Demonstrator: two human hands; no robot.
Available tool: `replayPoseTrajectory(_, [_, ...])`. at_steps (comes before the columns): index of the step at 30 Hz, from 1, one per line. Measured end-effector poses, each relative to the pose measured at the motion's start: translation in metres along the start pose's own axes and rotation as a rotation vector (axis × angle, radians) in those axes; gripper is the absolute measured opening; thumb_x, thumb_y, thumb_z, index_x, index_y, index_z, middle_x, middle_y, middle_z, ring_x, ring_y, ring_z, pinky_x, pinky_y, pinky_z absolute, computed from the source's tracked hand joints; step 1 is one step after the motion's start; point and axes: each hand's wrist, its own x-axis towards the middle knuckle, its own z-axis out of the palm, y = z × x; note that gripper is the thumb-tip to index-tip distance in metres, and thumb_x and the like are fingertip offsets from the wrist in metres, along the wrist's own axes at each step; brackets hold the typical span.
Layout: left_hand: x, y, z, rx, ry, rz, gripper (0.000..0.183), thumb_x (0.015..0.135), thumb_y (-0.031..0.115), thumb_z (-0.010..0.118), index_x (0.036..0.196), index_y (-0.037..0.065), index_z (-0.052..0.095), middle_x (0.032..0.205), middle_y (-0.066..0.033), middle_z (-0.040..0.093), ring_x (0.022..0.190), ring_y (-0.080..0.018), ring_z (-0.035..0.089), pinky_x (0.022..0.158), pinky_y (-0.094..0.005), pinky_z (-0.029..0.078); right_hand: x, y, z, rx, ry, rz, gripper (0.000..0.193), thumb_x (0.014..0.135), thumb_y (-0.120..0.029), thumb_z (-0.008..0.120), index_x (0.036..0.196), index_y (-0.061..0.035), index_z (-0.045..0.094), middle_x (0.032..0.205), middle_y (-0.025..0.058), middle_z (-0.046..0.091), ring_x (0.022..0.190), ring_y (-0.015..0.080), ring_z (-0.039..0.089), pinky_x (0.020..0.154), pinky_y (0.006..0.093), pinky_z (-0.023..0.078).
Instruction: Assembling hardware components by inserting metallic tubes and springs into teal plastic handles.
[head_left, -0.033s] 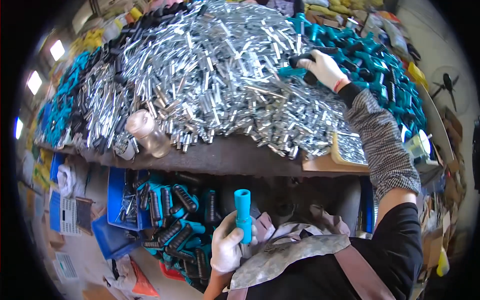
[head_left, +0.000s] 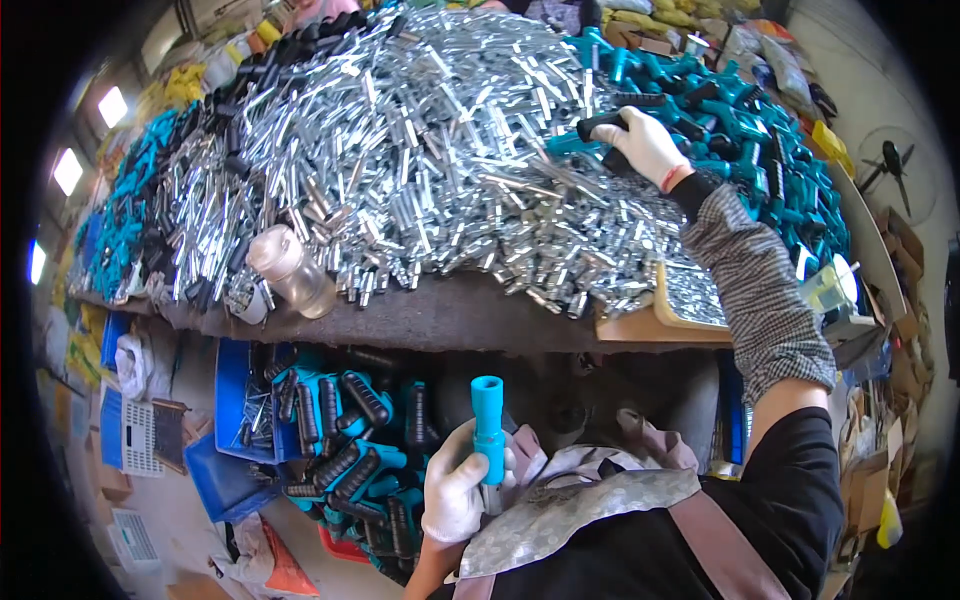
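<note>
My left hand (head_left: 455, 492), in a white glove, is closed around an upright teal plastic tube (head_left: 488, 425) with an open, wider top end. A bit of metal shows below the tube beside the fingers. My right hand (head_left: 648, 148), also gloved, reaches out to the far right of the bench, where metal parts meet teal ones. Its fingers and thumb close on a black handle grip (head_left: 600, 126). A teal piece lies just under that grip, and whether the two are joined I cannot tell. Silver metal tubes (head_left: 420, 150) are heaped across the bench.
Teal and black handles (head_left: 735, 125) pile up at the right. A clear jar (head_left: 300, 275) stands at the bench's front edge (head_left: 430, 318). Below are blue bins (head_left: 232, 405) and many black-and-teal handles (head_left: 345, 450). A cream-rimmed tray (head_left: 665, 310) sits near my right forearm.
The whole view has shifted slightly. My right hand is a little lower in the picture, still on the black grip. My left hand and the tube look the same.
</note>
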Motion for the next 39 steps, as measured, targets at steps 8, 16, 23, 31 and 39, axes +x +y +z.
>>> replayPoseTrajectory(8, [0.009,-0.037,0.066,0.108,-0.096,-0.013,0.061,0.091,0.022,0.064,0.139,-0.009,0.041,0.112,-0.0167,0.062,0.090,-0.0216,0.065,0.073,-0.0333,0.058,-0.008,0.036,-0.009,0.051,0.429,-0.061,0.053,0.077,-0.045,0.082,0.100,0.0000,0.065,0.097,0.0225,0.069,0.090,0.0389,0.067,0.077,0.0439,0.052])
replayPoseTrajectory(16, [0.028,-0.064,0.106,0.184,-0.130,-0.007,0.067,0.091,0.027,0.069,0.139,-0.011,0.042,0.113,-0.0157,0.062,0.089,-0.0190,0.064,0.074,-0.0298,0.055,-0.184,0.008,-0.075,1.200,-0.065,0.060,0.019,0.086,-0.008,0.068,0.104,-0.0012,0.068,0.094,0.0022,0.070,0.084,0.0078,0.061,0.076,0.0239,0.049])
replayPoseTrajectory(23, [0.055,-0.086,0.142,0.392,-0.286,-0.092,0.073,0.088,0.037,0.073,0.137,-0.009,0.047,0.112,-0.0148,0.064,0.087,-0.0177,0.064,0.073,-0.0297,0.055,-0.324,0.023,-0.055,1.441,-0.074,0.461,0.029,0.080,0.002,0.074,0.107,0.0003,0.064,0.098,0.0028,0.069,0.092,0.0090,0.063,0.086,0.0268,0.051])
replayPoseTrajectory(31, [0.038,-0.099,0.131,0.562,-0.317,-0.134,0.067,0.086,0.025,0.072,0.136,-0.012,0.046,0.106,-0.0130,0.063,0.085,-0.0168,0.063,0.074,-0.0290,0.052,-0.335,0.041,-0.048,1.544,-0.329,0.409,0.050,0.080,-0.009,0.074,0.126,-0.0009,0.054,0.113,0.0044,0.059,0.105,0.0122,0.056,0.097,0.0301,0.046])
replayPoseTrajectory(39, [0.035,-0.088,0.122,0.613,-0.264,-0.180,0.061,0.087,0.014,0.066,0.138,-0.011,0.046,0.110,-0.0146,0.064,0.090,-0.0178,0.064,0.077,-0.0293,0.052,-0.330,0.039,-0.030,1.325,-0.344,0.277,0.053,0.078,-0.011,0.072,0.127,-0.0016,0.053,0.119,0.0058,0.055,0.108,0.0130,0.055,0.100,0.0302,0.045])
